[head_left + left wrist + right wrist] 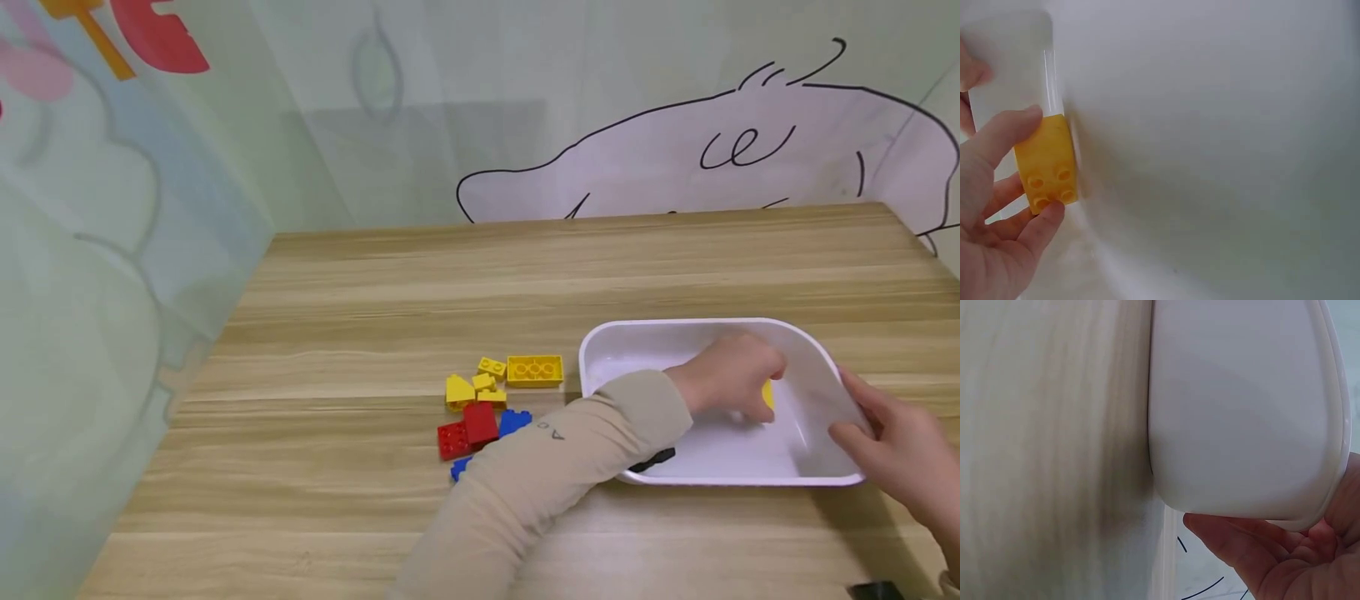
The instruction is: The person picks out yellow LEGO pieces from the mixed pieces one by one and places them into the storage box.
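Loose yellow, red and blue bricks on the table, my left hand inside the white tray, thumb and fingertips pinching one yellow brick toward its right end, my right hand gripping the tray's right rim.

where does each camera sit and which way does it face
Head: on the head, forward and down at the white tray; left hand, right hand, left sleeve show.
Left wrist: worn there, facing the yellow toy brick; left hand, probably right fingers show.
Right wrist: worn there, facing the tray's outside; right hand shows.
Head and left wrist share the brick.
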Demonstrator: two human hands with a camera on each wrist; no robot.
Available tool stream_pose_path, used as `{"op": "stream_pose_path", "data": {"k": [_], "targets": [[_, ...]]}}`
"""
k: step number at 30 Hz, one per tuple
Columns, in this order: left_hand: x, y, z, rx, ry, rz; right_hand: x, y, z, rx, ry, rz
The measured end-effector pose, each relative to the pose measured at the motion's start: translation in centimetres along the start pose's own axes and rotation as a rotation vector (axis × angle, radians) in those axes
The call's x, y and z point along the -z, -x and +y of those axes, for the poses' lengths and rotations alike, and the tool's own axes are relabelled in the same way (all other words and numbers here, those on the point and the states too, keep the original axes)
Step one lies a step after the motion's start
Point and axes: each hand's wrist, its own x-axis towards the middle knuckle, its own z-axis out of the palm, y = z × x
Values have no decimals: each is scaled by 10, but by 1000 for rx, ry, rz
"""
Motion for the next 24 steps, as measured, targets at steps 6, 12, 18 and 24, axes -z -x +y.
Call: {"op": "stream_pose_path", "data": {"k": [6,12,18,24], "targets": [[-1,-1,0,18,73,-53,1,0,0,-11,18,-11],[-2,2,1,16,88,-125,1,0,1,4,45,-5],[-2,3,1,24,105,-127,1,0,1,4,59,-7],[-1,5,1,35,144,-116,1,-1,2,6,77,-13]]}}
